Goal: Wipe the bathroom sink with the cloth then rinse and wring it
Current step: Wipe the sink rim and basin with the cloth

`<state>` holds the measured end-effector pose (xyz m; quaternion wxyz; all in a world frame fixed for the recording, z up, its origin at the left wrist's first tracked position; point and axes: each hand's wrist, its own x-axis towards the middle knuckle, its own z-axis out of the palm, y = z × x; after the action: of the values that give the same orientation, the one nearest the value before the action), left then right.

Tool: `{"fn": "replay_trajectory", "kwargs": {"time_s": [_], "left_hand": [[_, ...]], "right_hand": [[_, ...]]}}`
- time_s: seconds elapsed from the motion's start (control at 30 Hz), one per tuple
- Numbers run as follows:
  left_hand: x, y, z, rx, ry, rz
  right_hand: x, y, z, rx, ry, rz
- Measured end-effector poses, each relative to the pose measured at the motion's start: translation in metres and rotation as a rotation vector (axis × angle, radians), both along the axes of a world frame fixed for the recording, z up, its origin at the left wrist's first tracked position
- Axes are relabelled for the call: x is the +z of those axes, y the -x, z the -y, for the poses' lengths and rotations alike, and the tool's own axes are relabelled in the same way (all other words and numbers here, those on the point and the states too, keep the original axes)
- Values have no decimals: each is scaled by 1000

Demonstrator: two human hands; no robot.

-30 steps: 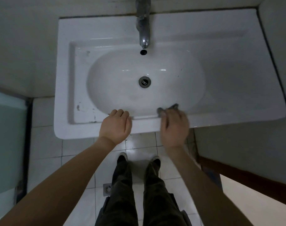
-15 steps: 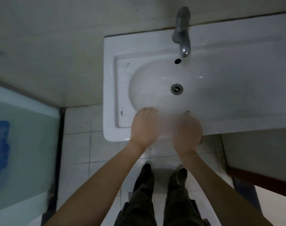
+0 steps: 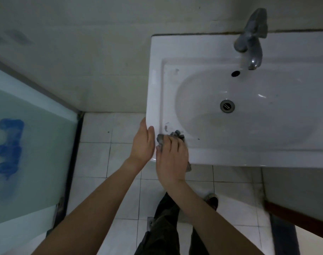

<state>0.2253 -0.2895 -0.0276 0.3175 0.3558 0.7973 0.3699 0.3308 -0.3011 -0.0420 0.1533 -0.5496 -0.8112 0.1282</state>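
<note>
Now the right hand (image 3: 172,159), pressing the crumpled grey cloth (image 3: 161,139), has slid to the white ceramic sink (image 3: 249,153)'s front-left corner; left hand (image 3: 143,142) flat-open alongside: wiping continues, rinse pending

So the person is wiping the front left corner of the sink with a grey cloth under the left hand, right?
Not quite: the head view shows the grey cloth under the right hand. The left hand rests open against the sink edge.
</note>
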Motion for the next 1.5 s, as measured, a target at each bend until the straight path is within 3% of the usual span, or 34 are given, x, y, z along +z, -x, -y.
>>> {"fn": "replay_trajectory", "kwargs": {"time_s": [0.17, 0.33, 0.47, 0.53, 0.63, 0.7, 0.8, 0.9, 1.07, 1.2, 1.27, 1.37, 1.43, 1.5], "left_hand": [[3, -4, -3, 74, -36, 128], [-8, -3, -3, 94, -59, 131], [-9, -2, -5, 117, -65, 192], [-8, -3, -5, 119, -78, 188], [-8, -4, -4, 111, -95, 169], [-8, -3, -4, 115, -83, 153], [-6, -3, -4, 130, -65, 152], [-1, -5, -3, 142, -67, 180], [-2, -4, -2, 152, -60, 171], [2, -5, -3, 145, -56, 164], [4, -5, -5, 144, -36, 129], [8, -6, -7, 164, -4, 90], [9, -6, -8, 176, 24, 91], [8, -5, -8, 177, 36, 81]], "right_hand": [[-2, -37, -5, 246, -87, 140], [-4, -30, -3, 191, -112, 124], [-1, -3, -26, 180, -12, 211], [-1, 11, -37, 113, 23, 123], [9, 27, -61, 62, 24, -241], [15, 41, -86, 245, 46, -340], [14, 64, -129, 640, -38, -307], [7, 87, -185, 789, -120, -251], [8, 140, -311, 600, -73, -178], [12, 144, -294, 535, -65, -257], [15, 120, -252, 653, -29, -330], [9, 84, -214, 1059, -117, -253], [-1, 84, -220, 1243, -99, -175], [-9, 103, -251, 1277, -126, -136]]}}
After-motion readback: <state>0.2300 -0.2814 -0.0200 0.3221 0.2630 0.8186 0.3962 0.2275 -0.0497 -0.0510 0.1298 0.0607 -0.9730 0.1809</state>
